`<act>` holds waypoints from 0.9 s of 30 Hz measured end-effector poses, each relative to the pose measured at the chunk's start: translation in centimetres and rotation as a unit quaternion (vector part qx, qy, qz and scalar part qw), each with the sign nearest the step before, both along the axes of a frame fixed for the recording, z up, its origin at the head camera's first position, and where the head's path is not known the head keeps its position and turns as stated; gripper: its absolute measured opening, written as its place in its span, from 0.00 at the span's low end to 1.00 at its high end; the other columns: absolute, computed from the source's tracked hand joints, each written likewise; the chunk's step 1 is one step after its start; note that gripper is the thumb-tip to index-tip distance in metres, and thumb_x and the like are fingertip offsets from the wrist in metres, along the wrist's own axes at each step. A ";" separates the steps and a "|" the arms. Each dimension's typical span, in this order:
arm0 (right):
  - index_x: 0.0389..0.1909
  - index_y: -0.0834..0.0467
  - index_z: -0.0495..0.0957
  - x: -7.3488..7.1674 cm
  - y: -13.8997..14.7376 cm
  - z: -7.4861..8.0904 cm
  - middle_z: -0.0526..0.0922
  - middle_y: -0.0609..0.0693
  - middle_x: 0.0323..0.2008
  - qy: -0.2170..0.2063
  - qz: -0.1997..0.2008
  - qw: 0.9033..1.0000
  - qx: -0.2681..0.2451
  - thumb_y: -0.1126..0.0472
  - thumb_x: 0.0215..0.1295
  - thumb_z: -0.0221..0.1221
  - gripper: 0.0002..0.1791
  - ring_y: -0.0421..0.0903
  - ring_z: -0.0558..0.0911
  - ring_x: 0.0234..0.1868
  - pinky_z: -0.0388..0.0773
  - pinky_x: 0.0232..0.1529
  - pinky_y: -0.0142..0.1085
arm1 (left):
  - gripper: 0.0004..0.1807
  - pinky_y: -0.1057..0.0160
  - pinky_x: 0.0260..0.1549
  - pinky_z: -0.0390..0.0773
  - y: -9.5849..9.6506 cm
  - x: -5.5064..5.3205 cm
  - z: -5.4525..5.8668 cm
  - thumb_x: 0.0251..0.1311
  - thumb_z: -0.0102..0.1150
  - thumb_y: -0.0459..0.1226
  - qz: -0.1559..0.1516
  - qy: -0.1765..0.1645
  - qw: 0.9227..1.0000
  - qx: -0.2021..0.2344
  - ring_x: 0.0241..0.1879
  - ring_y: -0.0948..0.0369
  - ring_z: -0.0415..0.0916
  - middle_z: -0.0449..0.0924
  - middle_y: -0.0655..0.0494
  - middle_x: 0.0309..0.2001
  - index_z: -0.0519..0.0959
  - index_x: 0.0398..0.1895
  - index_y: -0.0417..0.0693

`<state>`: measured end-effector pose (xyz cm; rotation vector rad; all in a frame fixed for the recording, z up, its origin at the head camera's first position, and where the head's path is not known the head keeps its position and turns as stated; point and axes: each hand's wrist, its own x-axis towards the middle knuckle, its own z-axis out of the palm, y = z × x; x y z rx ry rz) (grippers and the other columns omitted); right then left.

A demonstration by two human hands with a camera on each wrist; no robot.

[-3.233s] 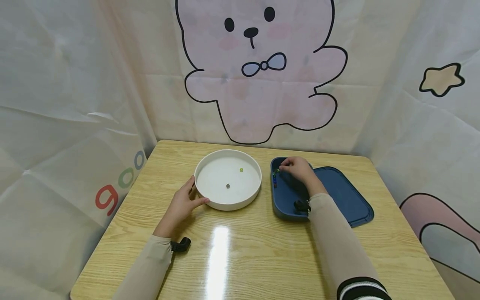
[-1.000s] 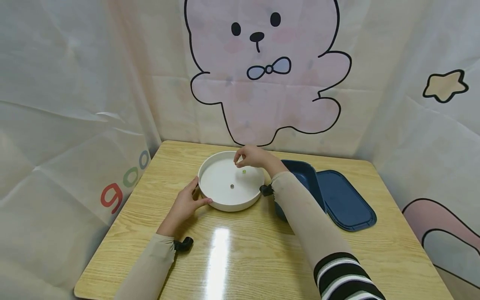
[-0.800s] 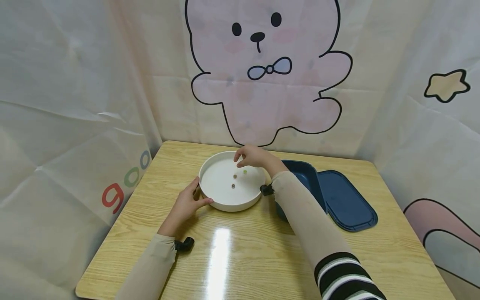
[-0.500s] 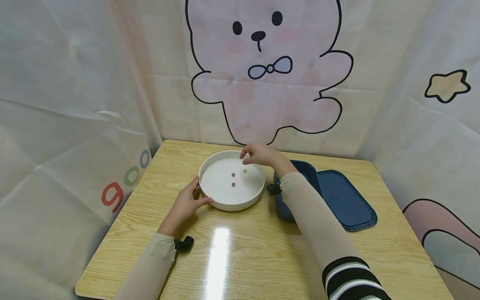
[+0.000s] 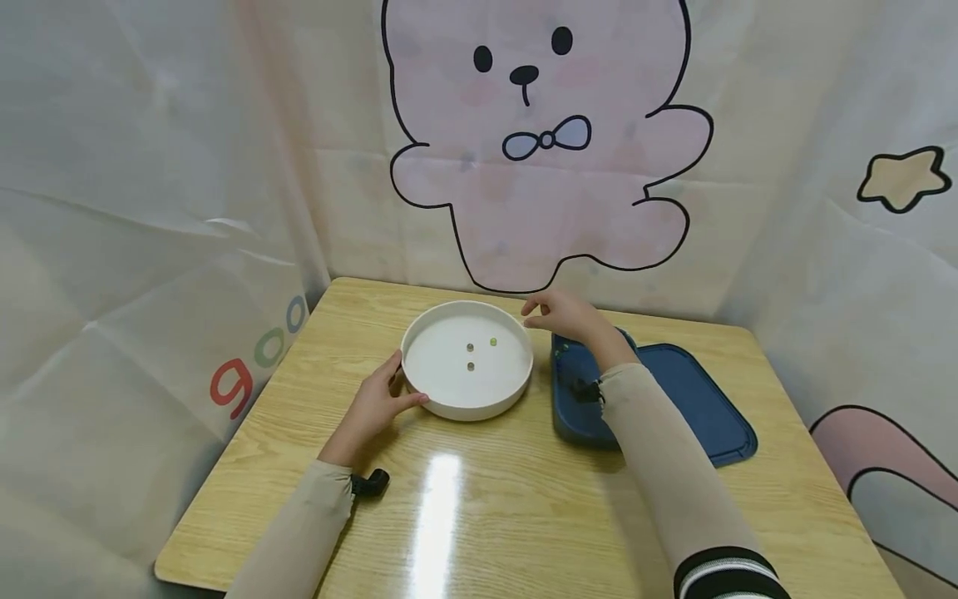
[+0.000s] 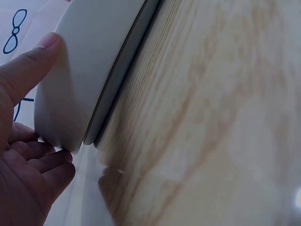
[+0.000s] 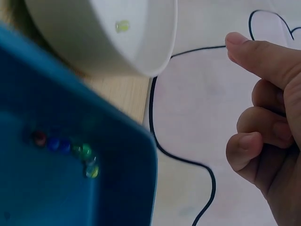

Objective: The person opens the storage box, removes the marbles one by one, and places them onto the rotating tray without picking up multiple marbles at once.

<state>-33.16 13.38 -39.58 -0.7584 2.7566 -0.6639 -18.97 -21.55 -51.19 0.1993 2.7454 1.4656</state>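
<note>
My left hand (image 5: 372,412) holds the near-left wall of a shallow white round tray (image 5: 449,409), thumb and fingers spread along its curve. In the left wrist view, the thumb (image 6: 47,47) presses the pale wall (image 6: 89,61) and the other fingers touch it lower down. Inside the tray lie a yellow-green marble (image 5: 493,342) and two greyish-brown marbles (image 5: 470,347). My right hand (image 5: 572,320) hovers between the tray and a deep blue box (image 5: 591,433), its fingers loosely bent around nothing. Several marbles (image 7: 84,150), red, blue, green and yellowish, sit along one side of the box.
A flat blue lid (image 5: 699,399) lies right of the box, partly behind the right sleeve (image 5: 666,466). Both stand on a wooden table (image 5: 509,516). Fabric with a printed bear (image 5: 516,200) hangs behind it. Black cameras are strapped at both wrists.
My right hand came from the box to above the tray and released a brownish marble there. It has since moved right, back toward the box. The left hand stayed on the tray.
</note>
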 end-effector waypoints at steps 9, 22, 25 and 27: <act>0.45 0.49 0.83 0.3 2.9 -1.1 0.65 0.49 0.20 0.007 -0.034 0.998 -0.048 0.51 0.64 0.62 0.11 0.48 0.63 0.22 0.63 0.23 0.37 | 0.60 0.46 0.70 0.58 -0.1 0.0 -0.3 0.45 0.68 0.61 0.008 -0.009 1.000 -0.005 0.74 0.51 0.50 0.48 0.54 0.76 0.45 0.78 0.55; 0.47 0.50 0.83 0.6 6.4 -2.9 0.71 0.53 0.22 0.010 -0.078 0.993 -0.088 0.53 0.65 0.62 0.12 0.50 0.67 0.22 0.67 0.23 0.38 | 0.59 0.47 0.70 0.58 0.1 0.2 0.2 0.48 0.69 0.57 0.004 -0.015 1.000 0.005 0.74 0.52 0.50 0.48 0.55 0.76 0.45 0.78 0.54; 0.48 0.50 0.83 0.5 7.0 -3.2 0.70 0.53 0.22 0.010 -0.089 0.992 -0.093 0.53 0.65 0.62 0.12 0.50 0.68 0.23 0.68 0.24 0.39 | 0.58 0.47 0.70 0.58 0.3 0.1 0.2 0.49 0.70 0.55 0.003 -0.013 1.000 0.006 0.74 0.52 0.50 0.47 0.54 0.76 0.45 0.78 0.54; 0.47 0.50 0.83 0.4 7.4 -3.5 0.71 0.53 0.22 0.012 -0.096 0.991 -0.094 0.53 0.65 0.62 0.12 0.51 0.69 0.24 0.68 0.24 0.40 | 0.58 0.48 0.70 0.59 0.4 -0.1 0.1 0.49 0.70 0.54 0.002 -0.010 1.000 0.007 0.74 0.52 0.50 0.47 0.55 0.76 0.45 0.78 0.54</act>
